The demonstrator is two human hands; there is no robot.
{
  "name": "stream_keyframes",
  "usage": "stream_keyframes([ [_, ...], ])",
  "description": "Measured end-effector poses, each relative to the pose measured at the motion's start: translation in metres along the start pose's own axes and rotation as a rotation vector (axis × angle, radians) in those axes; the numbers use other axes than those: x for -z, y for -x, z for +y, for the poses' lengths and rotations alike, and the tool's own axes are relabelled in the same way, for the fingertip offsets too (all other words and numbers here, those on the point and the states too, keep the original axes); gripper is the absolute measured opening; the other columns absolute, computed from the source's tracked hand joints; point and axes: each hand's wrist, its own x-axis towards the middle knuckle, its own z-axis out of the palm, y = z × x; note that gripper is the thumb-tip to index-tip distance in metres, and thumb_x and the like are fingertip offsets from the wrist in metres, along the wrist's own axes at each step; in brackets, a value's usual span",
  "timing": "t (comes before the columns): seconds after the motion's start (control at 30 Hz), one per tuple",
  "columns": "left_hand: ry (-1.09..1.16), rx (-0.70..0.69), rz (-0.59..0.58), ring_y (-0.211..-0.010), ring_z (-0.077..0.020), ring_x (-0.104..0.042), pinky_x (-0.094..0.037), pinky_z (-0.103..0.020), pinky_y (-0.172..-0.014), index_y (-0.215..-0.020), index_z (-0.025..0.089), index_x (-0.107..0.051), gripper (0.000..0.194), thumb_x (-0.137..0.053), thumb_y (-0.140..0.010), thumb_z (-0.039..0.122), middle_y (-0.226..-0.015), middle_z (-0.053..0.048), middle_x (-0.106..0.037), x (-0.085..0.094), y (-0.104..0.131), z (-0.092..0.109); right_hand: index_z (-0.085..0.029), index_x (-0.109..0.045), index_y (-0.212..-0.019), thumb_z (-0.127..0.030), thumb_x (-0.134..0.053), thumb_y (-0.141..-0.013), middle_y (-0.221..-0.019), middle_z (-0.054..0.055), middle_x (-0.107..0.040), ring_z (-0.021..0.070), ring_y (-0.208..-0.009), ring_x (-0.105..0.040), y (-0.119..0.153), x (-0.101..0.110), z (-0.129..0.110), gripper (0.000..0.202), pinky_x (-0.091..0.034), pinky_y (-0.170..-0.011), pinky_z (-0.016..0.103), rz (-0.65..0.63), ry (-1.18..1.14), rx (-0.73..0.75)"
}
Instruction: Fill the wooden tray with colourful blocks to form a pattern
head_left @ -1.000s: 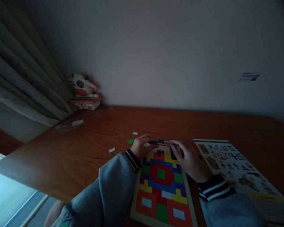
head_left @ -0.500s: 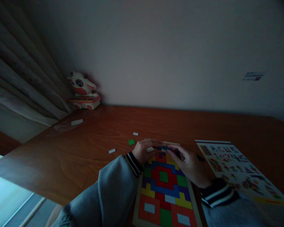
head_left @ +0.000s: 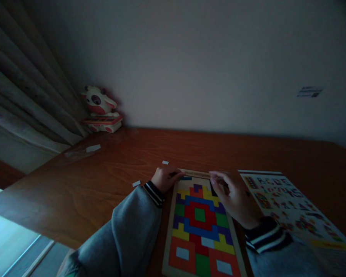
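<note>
A shallow wooden tray (head_left: 166, 246) holds flat coloured puzzle pieces; its far strip shows bare wood. My left hand (head_left: 165, 180) is at the far left corner, fingers pressed together. Its fingertips touch a blue puzzle piece (head_left: 186, 178) lying along the far edge. My right hand (head_left: 233, 198) is over the far right corner, thumb and fingers curled toward each other near the rim. Whatever it might hold is hidden. In the tray's middle, a green square piece (head_left: 200, 215) sits inside a red ring (head_left: 189, 215), with blue pieces around it.
Two small white pieces, one nearer (head_left: 136, 184) and one farther (head_left: 165, 162), lie left of the tray on the brown table (head_left: 109, 184). A printed pattern sheet (head_left: 291, 207) is at right. A cow-shaped toy keyboard (head_left: 102, 111) stands at the back left, beside a curtain (head_left: 31, 84).
My left hand has shifted left, and the blue piece is now at the tray's far left. The green piece on the table is no longer visible where my left hand is. My right hand has barely moved.
</note>
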Motion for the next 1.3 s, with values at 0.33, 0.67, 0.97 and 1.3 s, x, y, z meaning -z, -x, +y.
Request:
stream_keyframes([
  [0.33,-0.1,-0.237,-0.144,-0.076,-0.0154,-0.07,-0.056,-0.024,-0.073,-0.091,0.018,-0.077,0.031,-0.056,-0.097,0.039,-0.082,-0.006,-0.075,0.001,0.001,-0.012,-0.023,-0.061,-0.112,-0.036,-0.053,-0.095,-0.106,0.009,-0.069,0.0221,-0.093,-0.067,0.001,-0.001,0.004,0.022,-0.056,-0.081,0.038,-0.013,0.002,0.005],
  [0.67,-0.104,-0.357,-0.186,-0.08,-0.0174,-0.068,-0.056,-0.029,-0.077,-0.092,0.017,-0.075,0.024,-0.063,-0.093,0.037,-0.085,-0.007,-0.074,0.0,0.001,-0.02,-0.022,-0.064,-0.109,-0.038,-0.051,-0.095,-0.103,0.011,-0.07,0.0234,-0.09,-0.067,-0.003,0.007,0.003,0.025,-0.055,-0.08,0.039,0.039,0.075,0.003],
  [0.97,-0.278,-0.339,-0.087,-0.087,-0.0181,-0.068,-0.055,-0.033,-0.084,-0.104,0.017,-0.072,0.021,-0.053,-0.097,0.024,-0.098,-0.008,-0.075,0.022,0.003,-0.028,-0.018,-0.067,-0.101,-0.05,-0.045,-0.091,-0.101,0.014,-0.071,0.0279,-0.088,-0.067,-0.011,0.041,0.054,0.04,-0.053,-0.083,0.047,0.059,0.353,-0.143],
  [1.3,-0.256,-0.359,-0.094,-0.086,-0.0186,-0.066,-0.055,-0.035,-0.083,-0.103,0.016,-0.07,0.019,-0.054,-0.095,0.021,-0.095,-0.008,-0.073,0.022,0.009,-0.028,-0.021,-0.073,-0.09,-0.053,-0.072,-0.068,-0.092,0.009,-0.076,0.0267,-0.083,-0.071,-0.004,0.061,0.078,0.039,-0.057,-0.075,0.04,-0.254,0.213,-0.439],
])
